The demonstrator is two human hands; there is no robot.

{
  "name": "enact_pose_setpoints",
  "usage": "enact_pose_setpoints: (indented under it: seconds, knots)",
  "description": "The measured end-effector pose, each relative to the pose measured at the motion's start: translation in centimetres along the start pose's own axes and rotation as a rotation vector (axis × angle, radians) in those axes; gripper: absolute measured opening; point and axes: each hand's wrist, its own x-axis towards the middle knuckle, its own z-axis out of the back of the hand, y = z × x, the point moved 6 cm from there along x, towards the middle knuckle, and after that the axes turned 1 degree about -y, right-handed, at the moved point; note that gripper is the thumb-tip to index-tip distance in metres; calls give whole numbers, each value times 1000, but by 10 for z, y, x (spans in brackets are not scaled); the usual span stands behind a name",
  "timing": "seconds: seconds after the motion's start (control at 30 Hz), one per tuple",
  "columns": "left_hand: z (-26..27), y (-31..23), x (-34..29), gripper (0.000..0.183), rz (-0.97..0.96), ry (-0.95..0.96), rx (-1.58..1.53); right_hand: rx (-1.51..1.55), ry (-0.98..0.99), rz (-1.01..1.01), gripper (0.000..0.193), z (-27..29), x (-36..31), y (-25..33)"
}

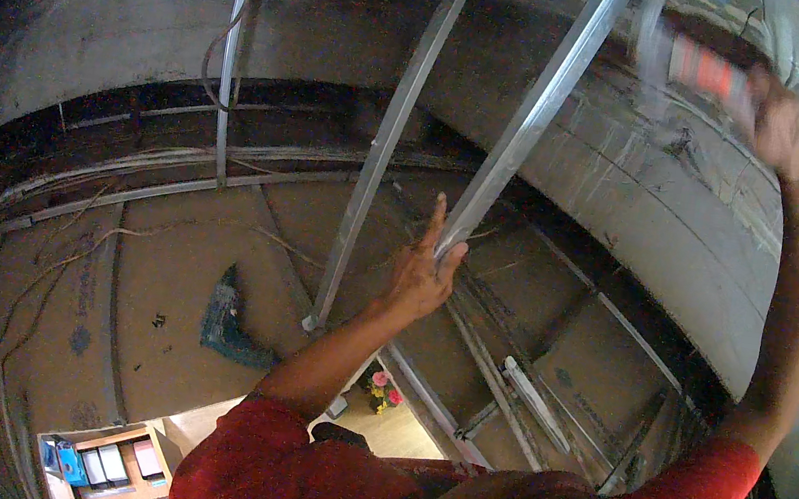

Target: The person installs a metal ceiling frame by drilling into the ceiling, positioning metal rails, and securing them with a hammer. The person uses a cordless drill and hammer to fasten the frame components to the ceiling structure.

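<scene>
In the middle, my left hand (424, 278) holds the lower end of a long, shiny metal channel (540, 101), thumb on one side and index finger stretched up along the other. From there the channel slants up to the right and meets the top of the picture. My right hand (787, 129) is raised at the upper right, its fingers wrapped round the handle of a hammer (710, 72). Red and grey bands show on the handle. Motion smears the hammer's head, which is close to the channel's upper end; whether they touch I cannot tell.
A second metal strut (388, 147) and a thinner one (233, 56) stand to the left. Cables (120, 152) run along the brown boards (175, 270), where a dark cloth-like piece (233, 329) lies. Through an opening below appear a bookshelf (114, 459) and flowers (381, 389).
</scene>
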Motion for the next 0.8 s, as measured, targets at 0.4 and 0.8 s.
enact_pose_setpoints:
  seconds: [0.4, 0.8]
  knots:
    - [4, -6, -1, 75, 103, 88, -49, 96, -110, -166, 54, -8, -19, -21]
    - [2, -7, 0, 74, -82, -58, -39, 114, -79, 185, 54, -8, -16, 10]
